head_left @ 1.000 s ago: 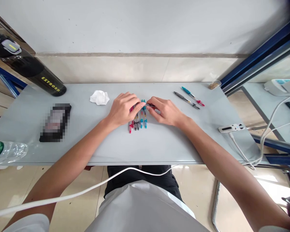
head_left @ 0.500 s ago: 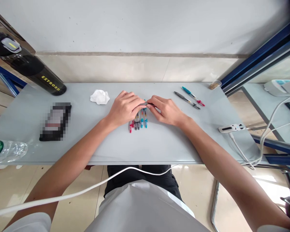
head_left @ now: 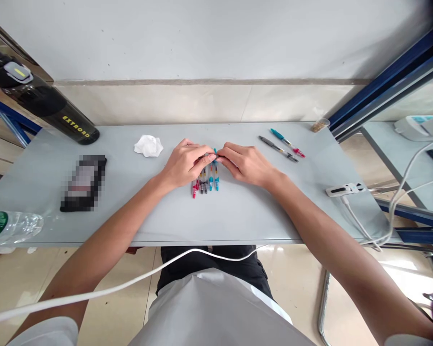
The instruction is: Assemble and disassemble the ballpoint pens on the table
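Observation:
Several pens (head_left: pixel 211 183) with red, black and teal ends lie side by side on the grey table (head_left: pixel 238 216), their upper parts partly covered by my hands. My left hand (head_left: pixel 185 163) is closed above them, thumb and fingertips pressed together. My right hand (head_left: pixel 247 164) meets it fingertip to fingertip, also pinched. Whatever is between the fingers is too small or hidden to name. To the right lie a grey pen (head_left: pixel 277 148) and a teal pen with a red end (head_left: pixel 287 142).
Crumpled white tissue (head_left: pixel 148 145) lies left of my hands. Farther left are a blurred dark phone-like object (head_left: pixel 83 183), a black bottle (head_left: pixel 70 120) and a clear bottle (head_left: pixel 23 227). At right stand a small cup (head_left: pixel 320 125) and a white power strip (head_left: pixel 344 190) with cables.
The dark grey piece that showed between my fingertips is now hidden. My left fingers have curled slightly, and my hands are a little closer together.

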Demonstrator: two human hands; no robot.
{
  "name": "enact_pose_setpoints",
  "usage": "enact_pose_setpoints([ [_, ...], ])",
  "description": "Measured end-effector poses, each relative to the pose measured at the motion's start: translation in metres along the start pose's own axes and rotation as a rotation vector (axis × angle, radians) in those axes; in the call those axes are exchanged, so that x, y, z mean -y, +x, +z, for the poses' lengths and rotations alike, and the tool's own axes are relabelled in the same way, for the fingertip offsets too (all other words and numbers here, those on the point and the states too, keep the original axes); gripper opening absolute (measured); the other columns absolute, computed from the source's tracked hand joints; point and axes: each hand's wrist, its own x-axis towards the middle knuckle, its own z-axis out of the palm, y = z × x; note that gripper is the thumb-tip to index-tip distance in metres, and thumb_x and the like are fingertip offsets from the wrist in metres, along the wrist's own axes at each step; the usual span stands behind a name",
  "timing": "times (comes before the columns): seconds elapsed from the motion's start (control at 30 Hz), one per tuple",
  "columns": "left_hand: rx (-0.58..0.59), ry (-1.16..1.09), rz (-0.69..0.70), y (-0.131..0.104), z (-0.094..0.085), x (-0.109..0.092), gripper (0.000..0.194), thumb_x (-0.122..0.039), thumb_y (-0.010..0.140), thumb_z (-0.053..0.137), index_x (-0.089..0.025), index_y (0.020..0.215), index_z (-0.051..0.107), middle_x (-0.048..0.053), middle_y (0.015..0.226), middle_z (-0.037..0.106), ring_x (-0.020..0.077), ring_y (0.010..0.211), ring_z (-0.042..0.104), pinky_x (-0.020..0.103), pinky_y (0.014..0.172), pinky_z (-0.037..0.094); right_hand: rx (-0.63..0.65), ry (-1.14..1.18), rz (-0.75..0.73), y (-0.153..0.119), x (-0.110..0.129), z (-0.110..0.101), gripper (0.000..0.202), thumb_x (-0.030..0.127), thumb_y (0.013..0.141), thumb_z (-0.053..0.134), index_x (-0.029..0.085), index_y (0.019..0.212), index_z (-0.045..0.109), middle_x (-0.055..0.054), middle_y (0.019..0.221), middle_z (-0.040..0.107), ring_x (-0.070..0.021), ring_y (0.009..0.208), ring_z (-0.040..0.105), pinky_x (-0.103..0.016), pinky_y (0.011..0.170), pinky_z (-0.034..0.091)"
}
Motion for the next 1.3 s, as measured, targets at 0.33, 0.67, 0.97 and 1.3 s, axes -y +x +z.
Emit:
enact_pose_setpoints([
  [0.33,0.03,-0.209,-0.185,0.004,-0.005,-0.011,0.06,-0.052,0.123,0.046,-0.023,0.07,0.036,-0.003,0.058,0.057,0.021,0.075,0.073,0.043,0.102,0.049,0.003,-0.033,-0.029,0.001,0.003,0.001,0.037,0.04,0.128,0.039,0.02,0.122,0.07,-0.006,0.102,0.073,-0.017,0.073,0.058,-0.034,0.062,0.035],
  [0.67,-0.051,0.238,0.207,0.001,0.003,0.004,0.036,-0.056,0.117,0.067,-0.023,0.13,0.073,0.007,0.103,0.083,0.027,0.091,0.073,0.044,0.087,0.047,0.002,0.024,0.036,-0.004,-0.002,-0.005,0.039,0.041,0.127,0.038,0.021,0.113,0.069,-0.004,0.089,0.069,-0.0172,0.062,0.041,-0.035,0.058,0.028],
  [0.97,-0.095,0.238,0.179,0.002,0.007,0.003,0.041,-0.044,0.125,0.051,-0.025,0.094,0.07,0.001,0.072,0.069,0.0222,0.071,0.062,0.044,0.087,0.047,0.031,0.09,0.06,-0.003,0.002,-0.004,0.047,0.045,0.128,0.032,0.021,0.107,0.068,-0.003,0.086,0.065,-0.0174,0.063,0.038,-0.035,0.059,0.027],
  [1.3,0.008,-0.031,-0.042,0.002,-0.002,-0.004,0.054,-0.05,0.124,0.048,-0.023,0.079,0.061,-0.001,0.071,0.072,0.0195,0.069,0.061,0.043,0.094,0.048,0.061,0.057,0.031,-0.001,0.003,-0.006,0.04,0.04,0.127,0.036,0.021,0.121,0.07,-0.005,0.096,0.07,-0.0177,0.065,0.041,-0.034,0.06,0.028],
])
